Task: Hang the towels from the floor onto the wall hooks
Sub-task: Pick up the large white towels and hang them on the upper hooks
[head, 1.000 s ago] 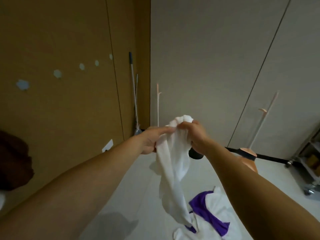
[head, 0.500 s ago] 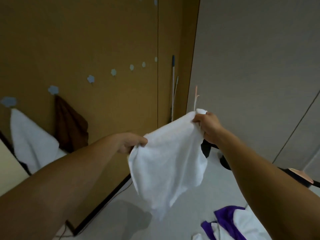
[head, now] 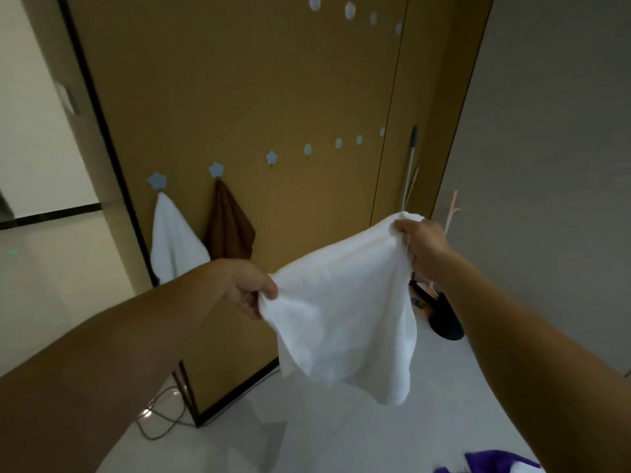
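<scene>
I hold a white towel (head: 345, 315) spread in the air in front of the brown wall. My left hand (head: 247, 288) pinches its left corner, and my right hand (head: 421, 245) grips its upper right corner. A row of pale blue flower-shaped wall hooks (head: 271, 158) runs across the wall. On the two leftmost hooks hang a white towel (head: 174, 240) and a brown towel (head: 228, 230). A purple and white towel (head: 491, 464) lies on the floor at the bottom right, mostly cut off.
A second row of hooks (head: 350, 10) sits higher on the wall. A mop handle (head: 409, 165) leans in the corner. A black dustpan-like object (head: 445, 319) and a pink stand (head: 450, 209) lie behind the towel. Cables (head: 160, 418) trail at the wall's base.
My hands pulled apart and spread the bunched towel open. My view turned left toward the brown wall, bringing the hung white and brown towels fully into sight.
</scene>
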`<state>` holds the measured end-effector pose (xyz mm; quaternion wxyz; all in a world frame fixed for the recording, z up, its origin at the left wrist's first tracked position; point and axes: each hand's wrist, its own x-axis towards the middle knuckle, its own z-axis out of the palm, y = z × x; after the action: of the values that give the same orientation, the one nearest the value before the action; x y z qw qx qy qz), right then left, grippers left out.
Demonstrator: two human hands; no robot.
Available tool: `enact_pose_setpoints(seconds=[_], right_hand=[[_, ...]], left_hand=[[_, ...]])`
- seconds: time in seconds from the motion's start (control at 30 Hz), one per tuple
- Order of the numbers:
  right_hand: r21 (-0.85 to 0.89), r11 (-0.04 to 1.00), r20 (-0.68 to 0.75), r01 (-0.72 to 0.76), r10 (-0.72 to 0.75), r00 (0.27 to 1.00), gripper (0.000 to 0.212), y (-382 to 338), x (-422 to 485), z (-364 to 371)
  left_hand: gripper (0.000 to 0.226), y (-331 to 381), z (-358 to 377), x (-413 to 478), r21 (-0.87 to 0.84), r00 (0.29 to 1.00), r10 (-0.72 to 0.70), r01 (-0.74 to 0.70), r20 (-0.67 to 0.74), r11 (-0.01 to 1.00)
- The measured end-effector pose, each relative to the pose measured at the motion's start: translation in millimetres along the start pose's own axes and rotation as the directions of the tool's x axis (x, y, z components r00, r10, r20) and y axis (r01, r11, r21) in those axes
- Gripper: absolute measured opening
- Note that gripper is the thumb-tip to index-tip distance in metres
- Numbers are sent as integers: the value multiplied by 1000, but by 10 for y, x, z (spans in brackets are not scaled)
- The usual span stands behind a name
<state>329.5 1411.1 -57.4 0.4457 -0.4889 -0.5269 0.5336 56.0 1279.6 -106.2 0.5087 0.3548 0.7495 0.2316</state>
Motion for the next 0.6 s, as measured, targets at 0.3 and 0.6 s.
enact_pose_setpoints(seconds=[0.3,0.6], right_hand=[[-386,922,83,-9,45,996,38,238,-372,486],[-395,913,98,-100,150,984,41,186,-571,603]], left_hand=[[17,-751,-789,-418,26,975,-115,122,-188,992],[42,-1002,-1085,-644,-715,926,199,-375,-322,590]])
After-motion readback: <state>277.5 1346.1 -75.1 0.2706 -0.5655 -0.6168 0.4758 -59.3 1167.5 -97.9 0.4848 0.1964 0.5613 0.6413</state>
